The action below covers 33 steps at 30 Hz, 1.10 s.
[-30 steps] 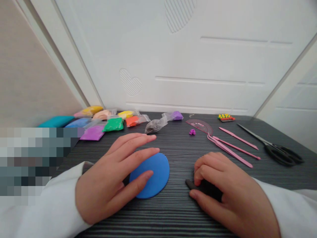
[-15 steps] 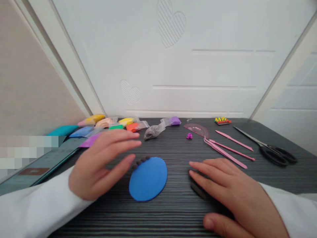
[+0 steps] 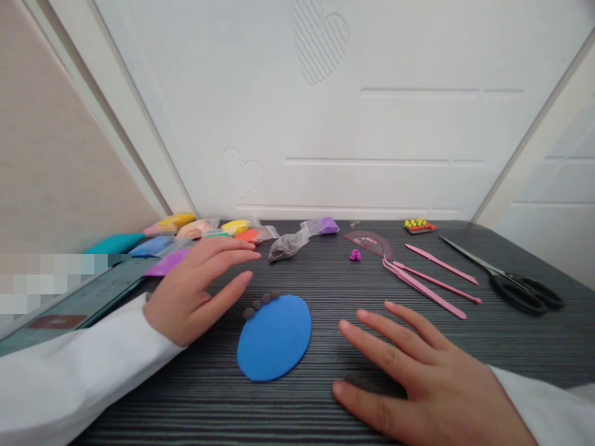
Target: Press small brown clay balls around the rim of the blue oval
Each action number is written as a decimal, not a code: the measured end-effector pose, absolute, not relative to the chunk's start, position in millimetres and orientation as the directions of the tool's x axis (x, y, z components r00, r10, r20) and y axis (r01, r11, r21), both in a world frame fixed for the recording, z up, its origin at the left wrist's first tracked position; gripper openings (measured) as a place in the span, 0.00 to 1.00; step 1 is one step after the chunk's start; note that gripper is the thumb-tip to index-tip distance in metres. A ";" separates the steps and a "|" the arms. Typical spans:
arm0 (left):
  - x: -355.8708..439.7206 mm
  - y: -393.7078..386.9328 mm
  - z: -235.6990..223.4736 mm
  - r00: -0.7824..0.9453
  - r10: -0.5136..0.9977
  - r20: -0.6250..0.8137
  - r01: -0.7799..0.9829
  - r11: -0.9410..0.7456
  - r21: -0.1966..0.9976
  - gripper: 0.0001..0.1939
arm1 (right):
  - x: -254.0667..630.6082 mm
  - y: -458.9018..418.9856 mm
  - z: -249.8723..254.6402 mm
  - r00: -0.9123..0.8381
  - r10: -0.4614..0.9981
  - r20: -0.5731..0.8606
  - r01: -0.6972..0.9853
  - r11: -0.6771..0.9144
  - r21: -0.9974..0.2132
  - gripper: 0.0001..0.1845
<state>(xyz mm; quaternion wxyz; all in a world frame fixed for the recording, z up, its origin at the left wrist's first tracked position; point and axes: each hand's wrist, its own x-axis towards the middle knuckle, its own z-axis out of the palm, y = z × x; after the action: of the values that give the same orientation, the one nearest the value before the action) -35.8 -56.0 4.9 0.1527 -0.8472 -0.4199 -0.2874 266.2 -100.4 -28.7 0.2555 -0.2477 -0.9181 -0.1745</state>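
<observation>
A flat blue oval of clay (image 3: 275,339) lies on the dark striped table. Several small dark grey clay balls (image 3: 257,305) sit in a row along its upper left edge. My left hand (image 3: 204,282) is held to the left of the oval, fingers apart, with nothing in it. To the right, my right hand (image 3: 409,371) is open and spread low over the table. Beneath its palm, between thumb and forefinger, a dark patch shows; whether it is clay or shadow I cannot tell.
Bags of coloured clay (image 3: 199,228) stand at the back left, beside a phone-like device (image 3: 102,291). A grey clay bag (image 3: 286,246), purple lump (image 3: 355,254), protractor (image 3: 370,243), pink tweezers (image 3: 425,288), pink tools (image 3: 439,263) and scissors (image 3: 506,275) lie further back and right.
My right hand has spread its fingers and thumb and shifted a little left; the dark piece seen at its fingertips before is now mostly hidden. The left hand has drawn back slightly, uncovering the grey balls.
</observation>
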 end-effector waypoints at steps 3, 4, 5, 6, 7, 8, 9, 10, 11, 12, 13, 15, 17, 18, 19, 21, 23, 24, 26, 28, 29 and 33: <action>-38.5 -54.5 6.0 0.451 0.658 0.604 0.822 -0.570 0.007 0.13 | 268.2 -98.7 -22.6 -0.760 0.462 0.456 0.563 0.819 0.108 0.26; -39.4 -54.1 6.4 0.439 0.669 0.599 0.829 -0.559 0.016 0.13 | 269.4 -98.3 -18.7 -0.746 0.526 0.407 0.600 0.797 0.069 0.30; -39.9 -53.9 6.8 0.431 0.677 0.597 0.834 -0.551 0.023 0.13 | 270.5 -98.2 -15.0 -0.737 0.572 0.360 0.627 0.778 0.045 0.32; -39.9 -54.1 7.1 0.429 0.683 0.591 0.836 -0.548 0.026 0.13 | 271.4 -98.2 -12.1 -0.741 0.586 0.328 0.630 0.776 0.039 0.33; -39.6 -54.5 7.4 0.429 0.684 0.590 0.837 -0.546 0.025 0.13 | 271.9 -98.4 -10.2 -0.760 0.563 0.324 0.606 0.794 0.044 0.31; -39.0 -55.0 7.6 0.430 0.682 0.591 0.837 -0.546 0.021 0.13 | 272.0 -98.7 -9.4 -0.787 0.513 0.342 0.561 0.826 0.052 0.30; -38.4 -55.4 7.6 0.432 0.682 0.591 0.838 -0.546 0.017 0.13 | 271.7 -99.0 -9.3 -0.808 0.461 0.366 0.514 0.856 0.058 0.29; -37.9 -55.6 7.6 0.431 0.681 0.592 0.839 -0.545 0.015 0.13 | 271.3 -99.2 -9.6 -0.816 0.434 0.381 0.490 0.870 0.058 0.29; -37.7 -55.6 7.4 0.428 0.680 0.595 0.841 -0.542 0.014 0.13 | 270.8 -99.3 -9.9 -0.812 0.443 0.381 0.497 0.866 0.051 0.28; -37.7 -55.4 7.2 0.424 0.678 0.600 0.843 -0.538 0.013 0.13 | 270.4 -99.4 -9.9 -0.797 0.481 0.366 0.530 0.847 0.040 0.28; -37.9 -55.1 6.9 0.420 0.676 0.605 0.844 -0.536 0.013 0.13 | 270.0 -99.7 -9.7 -0.775 0.533 0.341 0.575 0.818 0.028 0.29; -38.7 -54.7 6.3 0.412 0.680 0.607 0.848 -0.530 0.017 0.13 | 269.4 -100.7 -9.0 -0.759 0.583 0.290 0.615 0.788 0.025 0.32; -39.3 -54.9 5.8 0.406 0.682 0.608 0.851 -0.525 0.021 0.13 | 269.2 -101.8 -9.0 -0.807 0.502 0.312 0.541 0.840 0.048 0.29; -39.4 -55.3 5.6 0.403 0.683 0.609 0.852 -0.523 0.024 0.12 | 269.2 -102.0 -9.3 -0.826 0.451 0.338 0.497 0.866 0.058 0.28; -39.4 -55.6 5.4 0.396 0.683 0.613 0.854 -0.520 0.028 0.12 | 269.3 -101.9 -9.7 -0.833 0.424 0.355 0.474 0.878 0.062 0.28; -39.3 -56.2 5.1 0.385 0.685 0.618 0.857 -0.513 0.035 0.12 | 269.6 -101.0 -10.4 -0.811 0.473 0.345 0.518 0.854 0.046 0.29; -39.2 -56.3 5.0 0.369 0.687 0.625 0.864 -0.502 0.042 0.12 | 269.6 -100.4 -11.7 -0.768 0.565 0.301 0.599 0.801 0.023 0.33; -39.1 -56.2 5.0 0.364 0.689 0.627 0.866 -0.498 0.045 0.11 | 269.4 -100.5 -13.0 -0.766 0.570 0.299 0.603 0.797 0.025 0.33; -38.8 -56.2 5.3 0.362 0.689 0.629 0.864 -0.501 0.052 0.11 | 268.6 -101.5 -16.1 -0.790 0.485 0.376 0.540 0.840 0.051 0.30; -38.3 -56.6 5.8 0.365 0.693 0.622 0.861 -0.506 0.059 0.11 | 268.3 -102.2 -17.6 -0.804 0.407 0.433 0.482 0.873 0.074 0.28; -38.0 -56.9 6.0 0.366 0.698 0.615 0.860 -0.506 0.063 0.12 | 268.6 -102.2 -17.0 -0.801 0.422 0.426 0.493 0.867 0.068 0.28; -37.5 -57.8 6.8 0.364 0.716 0.595 0.864 -0.499 0.071 0.11 | 270.6 -101.4 -11.9 -0.748 0.591 0.303 0.624 0.782 0.015 0.34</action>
<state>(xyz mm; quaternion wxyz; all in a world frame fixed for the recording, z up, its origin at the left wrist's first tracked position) -37.5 -57.8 6.8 0.1282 -0.8160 -0.4841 -0.2889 270.6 -101.4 -11.9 0.1422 -0.3255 -0.9330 -0.0574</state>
